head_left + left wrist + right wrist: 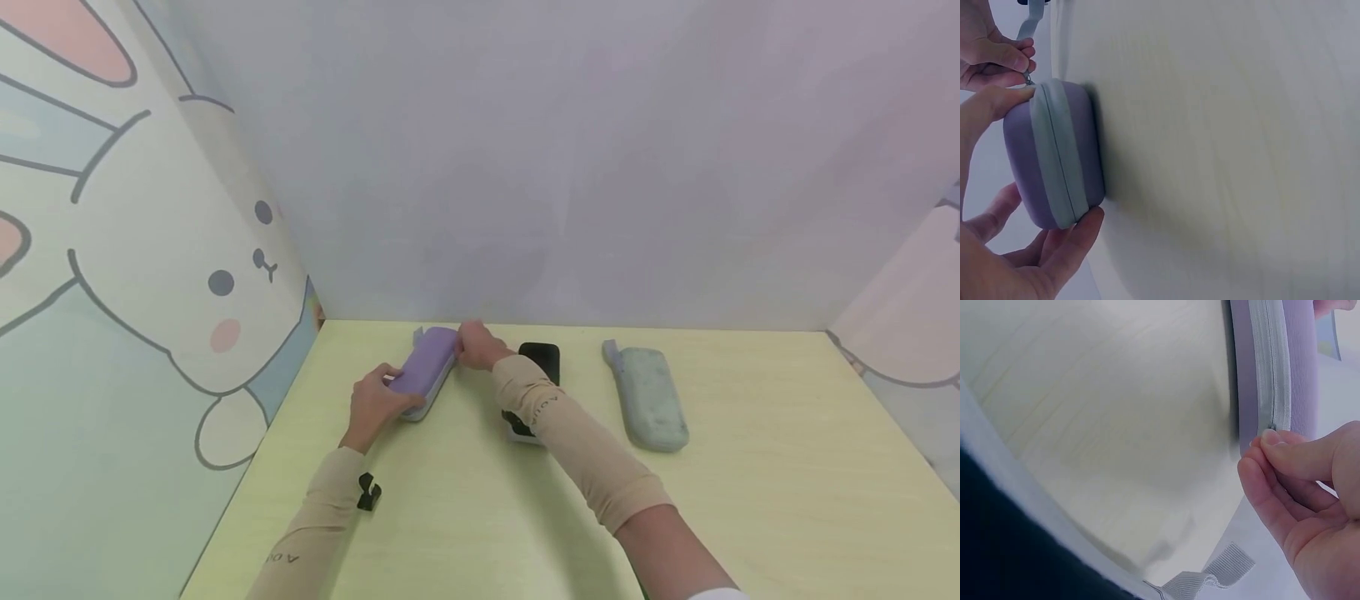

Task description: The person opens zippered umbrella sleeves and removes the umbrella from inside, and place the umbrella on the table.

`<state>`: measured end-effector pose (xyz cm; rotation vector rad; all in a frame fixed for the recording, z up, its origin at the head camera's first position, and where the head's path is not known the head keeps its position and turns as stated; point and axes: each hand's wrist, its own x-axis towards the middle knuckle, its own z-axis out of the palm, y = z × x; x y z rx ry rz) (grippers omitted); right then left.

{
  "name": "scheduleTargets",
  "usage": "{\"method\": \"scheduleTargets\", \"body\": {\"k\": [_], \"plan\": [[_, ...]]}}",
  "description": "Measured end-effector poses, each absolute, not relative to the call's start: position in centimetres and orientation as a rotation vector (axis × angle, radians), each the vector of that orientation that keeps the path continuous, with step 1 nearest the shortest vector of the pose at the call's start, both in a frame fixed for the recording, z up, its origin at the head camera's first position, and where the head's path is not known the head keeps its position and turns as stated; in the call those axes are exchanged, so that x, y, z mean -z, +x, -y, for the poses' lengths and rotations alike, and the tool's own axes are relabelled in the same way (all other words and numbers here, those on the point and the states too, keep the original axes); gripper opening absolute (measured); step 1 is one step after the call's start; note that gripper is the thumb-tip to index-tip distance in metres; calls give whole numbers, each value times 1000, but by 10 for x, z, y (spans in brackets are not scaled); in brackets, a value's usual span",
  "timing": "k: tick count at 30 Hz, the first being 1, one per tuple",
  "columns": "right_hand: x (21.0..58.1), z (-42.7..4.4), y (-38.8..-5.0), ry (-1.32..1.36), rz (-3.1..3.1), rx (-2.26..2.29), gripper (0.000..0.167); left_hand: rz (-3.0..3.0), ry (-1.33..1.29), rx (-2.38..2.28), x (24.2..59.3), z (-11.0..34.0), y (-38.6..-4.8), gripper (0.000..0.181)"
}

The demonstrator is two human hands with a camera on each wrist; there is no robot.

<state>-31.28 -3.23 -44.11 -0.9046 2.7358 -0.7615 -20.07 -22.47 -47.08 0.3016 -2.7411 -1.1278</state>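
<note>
A purple zip case with a pale grey zip band lies at the left rear of the table. My left hand grips its near end, thumb on one side and fingers on the other, as the left wrist view confirms. At the far right corner, my right hand pinches the small zip pull between thumb and fingertips. Most of the pull is hidden by those fingers. In the right wrist view the zip band looks closed along the visible stretch.
Under my right forearm sits a black-topped case with a pale rim, partly hidden. Right of it lies a grey-green case with a fabric loop. A wall rises behind the table; a rabbit-printed wall stands left.
</note>
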Motion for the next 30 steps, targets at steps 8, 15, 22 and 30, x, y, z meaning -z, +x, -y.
{"method": "scheduleTargets", "body": {"k": [8, 15, 22, 30], "plan": [[439, 34, -310, -899, -2727, 763, 45, 2758, 308, 1105, 470, 223, -201, 62], [438, 35, -308, -963, -2747, 769, 46, 2754, 294, 1090, 468, 221, -201, 64], [437, 36, -305, -927, -2753, 773, 46, 2762, 260, 1052, 467, 218, -199, 63], [439, 37, -305, -964, -2761, 762, 46, 2769, 267, 1028, 467, 217, -198, 63]]}}
